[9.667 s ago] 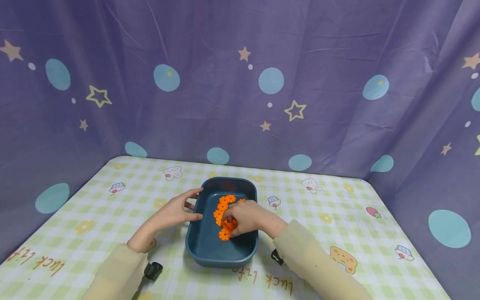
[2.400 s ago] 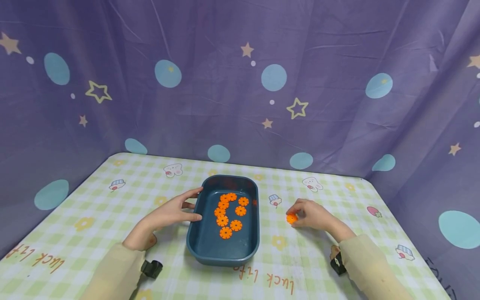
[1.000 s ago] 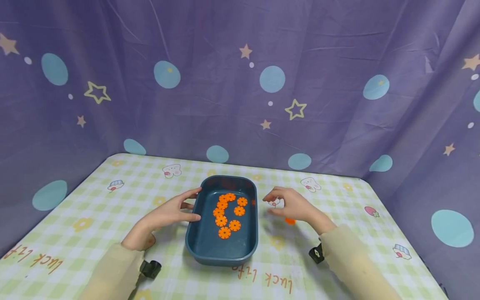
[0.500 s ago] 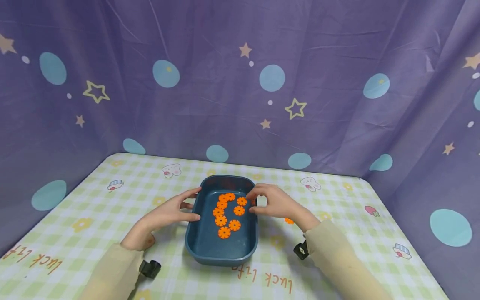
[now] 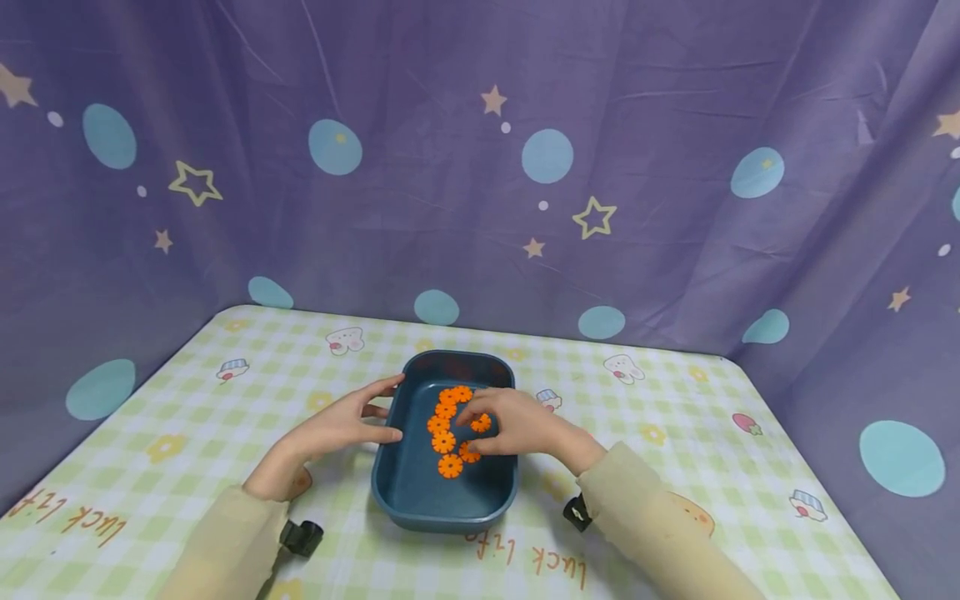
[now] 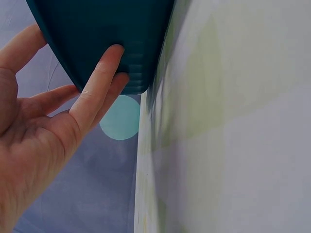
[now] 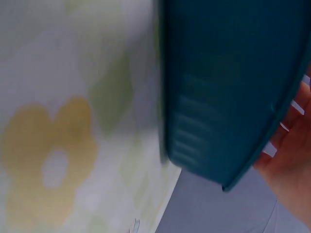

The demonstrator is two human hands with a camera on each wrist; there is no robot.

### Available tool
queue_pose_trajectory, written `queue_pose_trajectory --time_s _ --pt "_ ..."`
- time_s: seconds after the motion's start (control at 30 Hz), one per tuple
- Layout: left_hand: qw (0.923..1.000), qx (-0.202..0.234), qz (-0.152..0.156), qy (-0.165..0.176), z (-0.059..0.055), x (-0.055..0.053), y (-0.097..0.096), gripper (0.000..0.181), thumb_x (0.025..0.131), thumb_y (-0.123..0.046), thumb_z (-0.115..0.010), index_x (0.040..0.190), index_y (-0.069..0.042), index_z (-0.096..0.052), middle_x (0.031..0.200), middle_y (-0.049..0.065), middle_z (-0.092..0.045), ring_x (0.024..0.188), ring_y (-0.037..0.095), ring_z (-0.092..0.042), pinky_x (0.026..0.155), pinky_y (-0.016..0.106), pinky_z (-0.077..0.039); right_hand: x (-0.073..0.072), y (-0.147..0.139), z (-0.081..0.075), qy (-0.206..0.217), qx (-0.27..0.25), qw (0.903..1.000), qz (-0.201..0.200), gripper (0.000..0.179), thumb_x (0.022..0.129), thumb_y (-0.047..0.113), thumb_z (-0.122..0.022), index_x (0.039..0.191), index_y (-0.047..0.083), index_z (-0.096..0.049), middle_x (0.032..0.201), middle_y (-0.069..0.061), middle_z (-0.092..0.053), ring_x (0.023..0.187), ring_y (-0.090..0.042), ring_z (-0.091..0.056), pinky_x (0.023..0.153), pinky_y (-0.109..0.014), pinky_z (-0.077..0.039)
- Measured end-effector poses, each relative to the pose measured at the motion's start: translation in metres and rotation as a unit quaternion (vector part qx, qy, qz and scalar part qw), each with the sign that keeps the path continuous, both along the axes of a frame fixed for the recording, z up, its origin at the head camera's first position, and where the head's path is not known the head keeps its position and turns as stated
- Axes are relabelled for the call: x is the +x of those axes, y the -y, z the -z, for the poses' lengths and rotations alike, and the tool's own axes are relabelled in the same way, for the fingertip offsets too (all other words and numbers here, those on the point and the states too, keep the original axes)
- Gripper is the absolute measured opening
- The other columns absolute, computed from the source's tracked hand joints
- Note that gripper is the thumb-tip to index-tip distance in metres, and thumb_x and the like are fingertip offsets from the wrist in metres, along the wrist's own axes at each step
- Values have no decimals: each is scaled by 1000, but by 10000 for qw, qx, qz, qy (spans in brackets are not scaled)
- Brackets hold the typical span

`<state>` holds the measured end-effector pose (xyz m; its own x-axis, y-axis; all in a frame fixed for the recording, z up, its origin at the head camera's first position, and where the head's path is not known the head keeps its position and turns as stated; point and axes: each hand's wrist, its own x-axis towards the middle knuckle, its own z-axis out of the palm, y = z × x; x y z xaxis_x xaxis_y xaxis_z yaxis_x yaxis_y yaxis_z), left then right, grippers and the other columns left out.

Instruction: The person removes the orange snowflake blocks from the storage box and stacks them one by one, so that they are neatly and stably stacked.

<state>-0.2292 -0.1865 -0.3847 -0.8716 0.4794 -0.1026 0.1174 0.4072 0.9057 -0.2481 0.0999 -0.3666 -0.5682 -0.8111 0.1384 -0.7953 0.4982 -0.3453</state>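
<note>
A dark blue-green rectangular tub (image 5: 423,492) holds several orange, flower-shaped notched discs (image 5: 450,466). At its left side, my left hand (image 5: 337,427) grips the wall. In the left wrist view, thumb and index reach over the edge of the tub (image 6: 97,24) while other fingers (image 6: 97,85) lie against its outer face. My right hand (image 5: 517,423) reaches over the right rim into the tub, thumb and fingers apart. Its thumb overlaps one disc at the right of the group; nothing shows between the fingers. In the right wrist view the tub hides that hand's fingertips.
A green-checked cloth with printed cartoons covers the table (image 5: 262,400). Behind it hangs a purple curtain (image 5: 450,208) with stars and blue dots. Black wrist devices (image 5: 302,538) are worn below both hands.
Earlier, my right hand set an orange disc down on the cloth right of the tub, then came back left and lowered into the tub. That disc is hidden now. My left hand has stayed put.
</note>
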Motion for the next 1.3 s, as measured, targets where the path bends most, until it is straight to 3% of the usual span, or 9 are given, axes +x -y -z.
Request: queue_pose_trajectory --time_s 0.43,0.63,0.9,1.3 --pt "10000 17 -19 37 1 0 -1 82 81 -23 -69 146 -21 -19 146 18 -21 125 42 -35 80 37 -51 4 17 8 -408 709 9960 -354 31 76 37 -71 105 24 -67 102 11 -60 89 -7 -58 78 -20 -46" --pt "10000 17 -29 50 1 0 -1 82 81 -23 -69 146 -21 -19 146 18 -21 124 41 -36 80 36 -51 4 21 9 -576 994 9929 -307 33 74 42 -72 104 28 -67 101 14 -61 87 -3 -57 75 -19 -46" --pt "10000 50 4 69 2 0 0 81 82 -23 -69 146 -22 -19 146 18 -20 125 41 -35 80 36 -51 3 29 11 -486 1527 9868 -219 33 73 42 -73 103 31 -67 94 18 -60 83 4 -54 74 -18 -44" --pt "10000 70 45 32 2 -1 0 81 83 -22 -68 146 -22 -18 147 18 -19 126 42 -33 80 37 -51 3 35 11 -646 2071 9761 -156 35 70 43 -75 102 34 -66 96 17 -59 82 1 -52 76 -25 -42"
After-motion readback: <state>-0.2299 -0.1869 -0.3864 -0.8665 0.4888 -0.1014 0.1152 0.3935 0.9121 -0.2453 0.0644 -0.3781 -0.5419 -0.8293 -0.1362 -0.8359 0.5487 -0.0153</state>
